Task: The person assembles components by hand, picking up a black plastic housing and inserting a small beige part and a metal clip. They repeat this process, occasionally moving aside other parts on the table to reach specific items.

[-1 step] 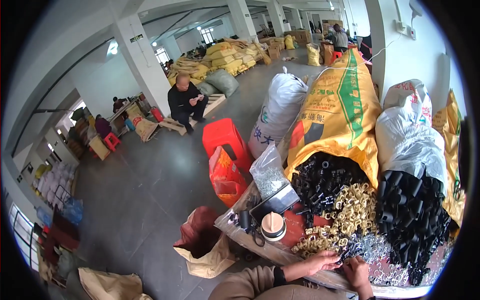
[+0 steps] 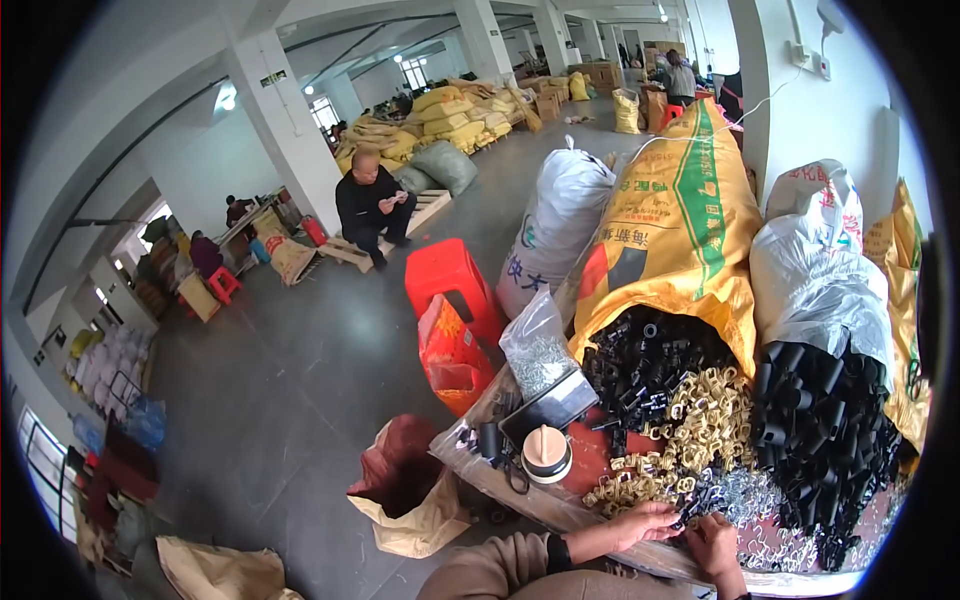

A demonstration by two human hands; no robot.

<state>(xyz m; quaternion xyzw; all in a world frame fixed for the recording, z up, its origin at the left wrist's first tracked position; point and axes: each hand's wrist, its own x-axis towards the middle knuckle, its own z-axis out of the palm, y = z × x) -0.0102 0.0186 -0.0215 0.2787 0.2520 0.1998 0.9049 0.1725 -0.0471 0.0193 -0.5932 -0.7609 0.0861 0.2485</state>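
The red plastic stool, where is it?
In the head view, the red plastic stool stands on the grey floor left of the white sack, just behind the orange bag by the worktable.

- A large hall with a smooth dark grey concrete floor.
- Square white pillars hold up a white beamed ceiling.
- Bright windows along the far wall.
- A red plastic stool stands on the floor.
- Stacked yellow sacks lie farther back.
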